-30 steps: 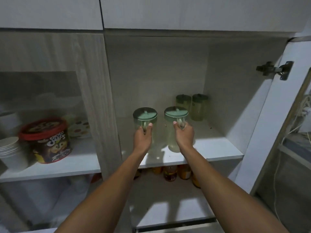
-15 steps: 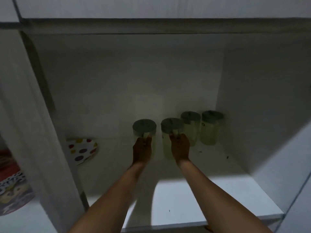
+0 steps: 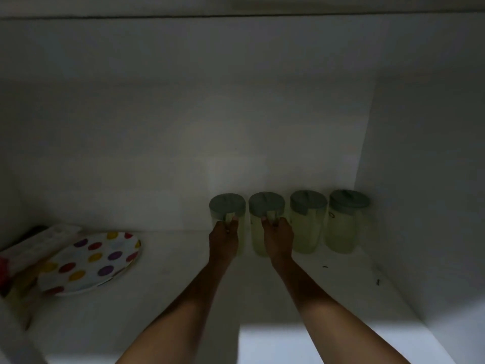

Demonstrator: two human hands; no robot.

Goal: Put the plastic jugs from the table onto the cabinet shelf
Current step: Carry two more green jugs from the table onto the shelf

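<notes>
At the back of the cabinet shelf [image 3: 168, 306], your two hands now hold their jugs right against the rear wall, deeper in than half a second ago, when both jugs stood a little forward of the pair already parked there. Your left hand [image 3: 223, 239] is closed around the handle of the left jug [image 3: 227, 206], and your right hand [image 3: 278, 236] is closed around the handle of the second jug [image 3: 266, 206], which sits just beside the first at its 3 o'clock. Both look upright, with bases at shelf level, though you cannot tell whether they fully rest on it because your hands cover the lower parts. Further along at 3 o'clock stand the third jug [image 3: 307, 222] and the fourth jug [image 3: 345, 222], so all four now form one even row, where before the held pair overlapped the others. The view has closed in and grown dimmer. The spotted plate [image 3: 89, 264] lies well apart at 9 o'clock, showing more fully than before.
</notes>
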